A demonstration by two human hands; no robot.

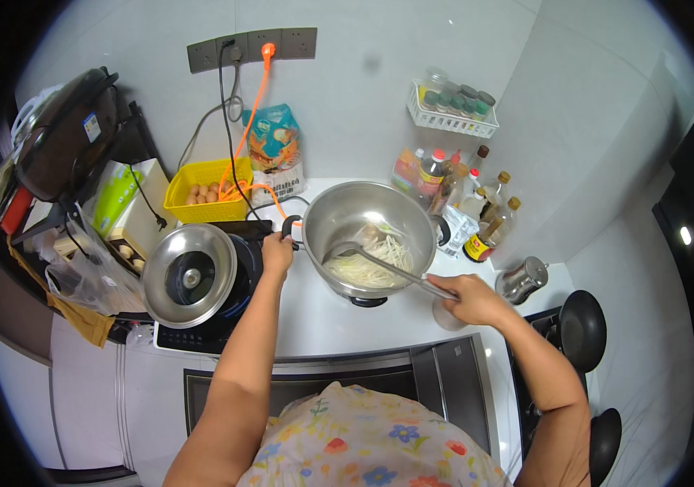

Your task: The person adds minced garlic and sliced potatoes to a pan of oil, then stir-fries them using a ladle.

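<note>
A deep stainless steel pot [371,204] stands on the white counter. Pale thin strands [377,265], either noodles or shredded vegetable, lie in its bottom with a few green bits. My left hand [277,252] is closed around the black handle [289,226] on the pot's left side. The long handle of a metal ladle [392,269] is gripped in my right hand [471,298], just beyond the pot's right front rim. The ladle's bowl reaches down into the pot, against the strands at the left. A clear glass or cup [448,316] stands partly hidden beneath my right hand.
A steel lid [158,277] with a glass centre rests on an induction cooktop [194,336]. Behind are a yellow basket [203,212] of eggs and a bag [274,152]. Bottles [502,222] crowd the back right, near a steel canister [520,280]. An orange cord [255,100] hangs down.
</note>
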